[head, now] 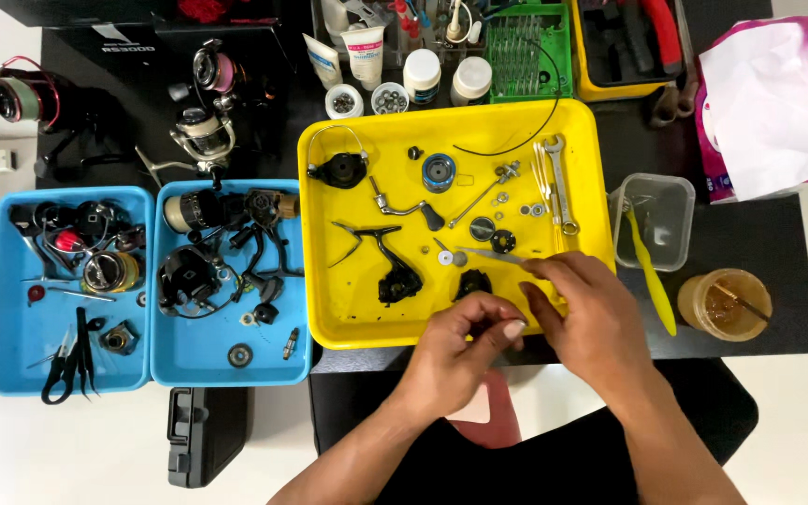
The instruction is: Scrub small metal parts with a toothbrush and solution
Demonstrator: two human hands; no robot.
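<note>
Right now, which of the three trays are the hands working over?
The yellow tray in the middle. Both the left hand and the right hand are at its front edge, while the two blue trays sit off to the left, away from the hands.
</note>
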